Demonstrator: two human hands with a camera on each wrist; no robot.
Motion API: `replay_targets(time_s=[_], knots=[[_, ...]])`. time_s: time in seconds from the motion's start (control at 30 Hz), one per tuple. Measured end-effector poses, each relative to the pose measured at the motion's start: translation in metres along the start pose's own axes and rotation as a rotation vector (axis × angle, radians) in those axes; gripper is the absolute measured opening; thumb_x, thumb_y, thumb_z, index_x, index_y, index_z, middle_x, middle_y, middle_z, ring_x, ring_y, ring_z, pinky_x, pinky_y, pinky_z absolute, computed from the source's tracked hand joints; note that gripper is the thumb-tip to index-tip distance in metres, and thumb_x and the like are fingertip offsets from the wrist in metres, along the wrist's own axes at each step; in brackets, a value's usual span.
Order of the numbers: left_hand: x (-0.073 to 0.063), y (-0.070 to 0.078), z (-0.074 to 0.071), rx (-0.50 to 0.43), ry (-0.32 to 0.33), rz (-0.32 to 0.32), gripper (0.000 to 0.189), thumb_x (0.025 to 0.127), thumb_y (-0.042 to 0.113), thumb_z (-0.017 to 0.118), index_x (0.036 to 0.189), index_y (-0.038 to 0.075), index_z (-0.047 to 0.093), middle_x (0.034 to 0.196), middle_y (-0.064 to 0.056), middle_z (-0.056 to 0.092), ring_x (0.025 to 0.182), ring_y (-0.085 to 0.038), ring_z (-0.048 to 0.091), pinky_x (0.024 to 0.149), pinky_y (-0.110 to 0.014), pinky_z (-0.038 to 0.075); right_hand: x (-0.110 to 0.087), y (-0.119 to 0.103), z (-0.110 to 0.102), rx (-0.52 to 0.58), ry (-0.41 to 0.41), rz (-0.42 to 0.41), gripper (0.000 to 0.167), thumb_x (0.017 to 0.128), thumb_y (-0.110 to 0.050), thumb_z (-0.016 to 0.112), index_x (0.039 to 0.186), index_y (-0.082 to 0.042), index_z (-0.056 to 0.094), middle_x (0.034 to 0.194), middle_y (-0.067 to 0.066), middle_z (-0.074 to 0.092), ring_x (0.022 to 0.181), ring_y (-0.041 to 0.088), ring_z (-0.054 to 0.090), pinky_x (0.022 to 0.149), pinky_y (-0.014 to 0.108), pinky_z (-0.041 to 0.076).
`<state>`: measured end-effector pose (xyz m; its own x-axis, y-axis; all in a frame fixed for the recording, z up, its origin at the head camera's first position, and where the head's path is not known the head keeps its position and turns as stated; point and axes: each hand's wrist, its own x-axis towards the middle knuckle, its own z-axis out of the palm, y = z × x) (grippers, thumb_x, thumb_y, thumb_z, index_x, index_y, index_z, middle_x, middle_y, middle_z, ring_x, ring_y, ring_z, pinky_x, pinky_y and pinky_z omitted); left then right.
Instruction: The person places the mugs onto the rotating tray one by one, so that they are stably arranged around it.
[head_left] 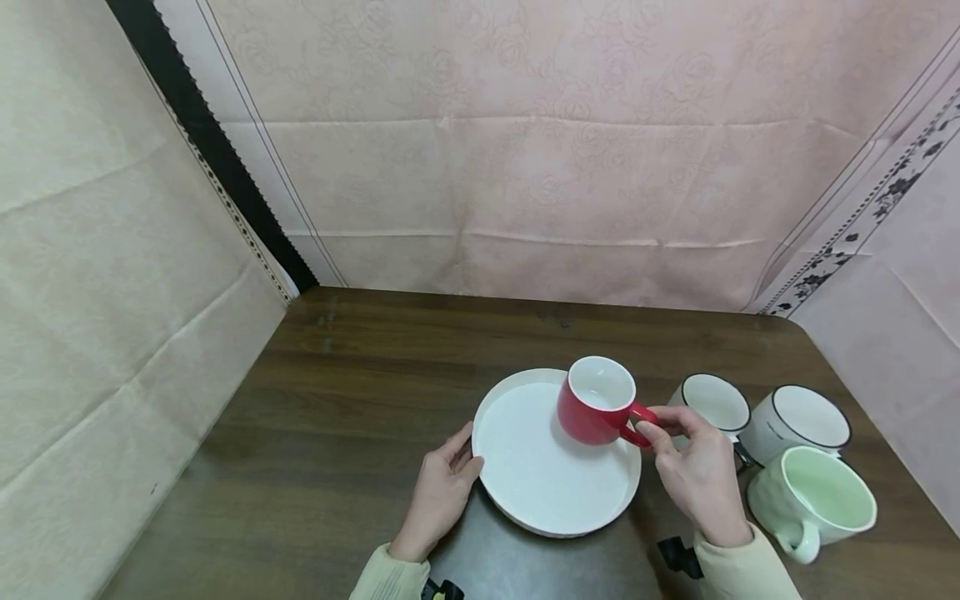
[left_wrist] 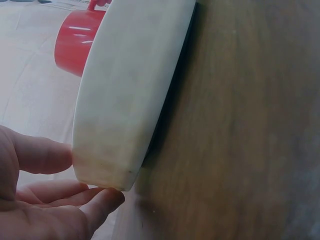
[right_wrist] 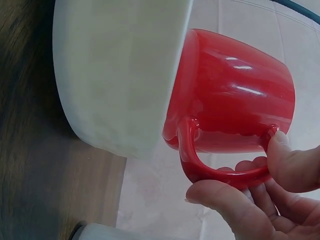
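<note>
A red mug (head_left: 588, 421) with a white inside stands upright on the back right part of a thick, round white stand (head_left: 551, 492) that resembles a turntable. My right hand (head_left: 697, 471) pinches the mug's handle between thumb and fingers; the right wrist view shows the fingers at the red handle (right_wrist: 220, 175). At the stand's left edge rests my left hand (head_left: 442, 492). In the left wrist view its thumb (left_wrist: 45, 155) touches the upper rim, and its fairly straight fingers (left_wrist: 102, 202) lie against the side wall.
Two white mugs with dark rims, one nearer (head_left: 716, 404) the stand and one farther right (head_left: 810, 417), stand beyond my right hand. A pale green mug (head_left: 813, 500) is beside my right wrist. Cloth (head_left: 525, 167) hangs behind the wooden table (head_left: 337, 442).
</note>
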<state>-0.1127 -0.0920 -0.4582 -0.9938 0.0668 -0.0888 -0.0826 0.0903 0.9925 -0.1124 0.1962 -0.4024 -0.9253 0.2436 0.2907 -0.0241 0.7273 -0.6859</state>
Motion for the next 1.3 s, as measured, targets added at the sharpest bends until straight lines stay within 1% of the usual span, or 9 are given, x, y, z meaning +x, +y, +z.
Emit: replay_targets(time_s=[0.13,0.33,0.5,0.8,0.97,1.3], knots=[[-0.0005,0.0009,-0.0003,0.001,0.001,0.0,0.053,0.096,-0.003,0.055,0.145,-0.008,0.036,0.148,-0.026,0.036,0.135,-0.032,0.039,0.104,-0.037,0.042,0.0011,0.0009,0.0011,0.001,-0.004,-0.001,0.022,0.085,-0.009,0.075,0.105,-0.002,0.07,0.095,0.017,0.07,0.075,0.028,0.06,0.042,0.027,0.044],[-0.0006,0.0011,-0.0001,-0.005,-0.001,-0.001,0.053,0.095,-0.003,0.054,0.145,-0.008,0.036,0.148,-0.027,0.036,0.135,-0.033,0.038,0.105,-0.037,0.041,0.0018,0.0028,0.0034,0.007,0.004,-0.024,0.02,0.084,-0.007,0.076,0.103,-0.001,0.07,0.093,0.016,0.071,0.074,0.027,0.06,0.042,0.026,0.043],[-0.0009,0.0008,0.0001,-0.017,-0.004,0.003,0.053,0.095,-0.004,0.054,0.145,-0.009,0.035,0.148,-0.028,0.036,0.135,-0.033,0.038,0.105,-0.037,0.041,0.0027,0.0035,0.0045,0.008,0.003,-0.032,0.02,0.084,-0.006,0.076,0.102,-0.001,0.07,0.092,0.016,0.071,0.076,0.027,0.061,0.043,0.026,0.043],[-0.0011,-0.0002,0.0,-0.004,0.002,0.007,0.053,0.096,-0.004,0.054,0.145,-0.008,0.035,0.148,-0.027,0.036,0.135,-0.033,0.039,0.104,-0.037,0.041,0.0054,0.0035,0.0051,0.011,-0.006,-0.034,0.02,0.085,-0.008,0.075,0.103,-0.001,0.07,0.093,0.016,0.07,0.075,0.026,0.061,0.043,0.026,0.044],[-0.0004,0.0006,0.0002,-0.001,0.002,0.005,0.053,0.096,-0.004,0.054,0.145,-0.008,0.036,0.148,-0.027,0.036,0.135,-0.033,0.039,0.104,-0.037,0.041,0.0066,0.004,0.0063,0.019,0.003,-0.038,0.019,0.084,-0.007,0.075,0.102,0.0,0.07,0.092,0.017,0.07,0.074,0.026,0.061,0.043,0.026,0.043],[-0.001,0.0016,-0.0004,0.004,0.0,0.007,0.053,0.095,-0.003,0.054,0.145,-0.008,0.036,0.148,-0.027,0.036,0.135,-0.033,0.038,0.105,-0.037,0.041,0.0078,0.0042,0.0094,0.013,-0.011,-0.011,0.022,0.084,-0.007,0.075,0.104,-0.001,0.069,0.095,0.017,0.07,0.077,0.028,0.06,0.043,0.027,0.046]])
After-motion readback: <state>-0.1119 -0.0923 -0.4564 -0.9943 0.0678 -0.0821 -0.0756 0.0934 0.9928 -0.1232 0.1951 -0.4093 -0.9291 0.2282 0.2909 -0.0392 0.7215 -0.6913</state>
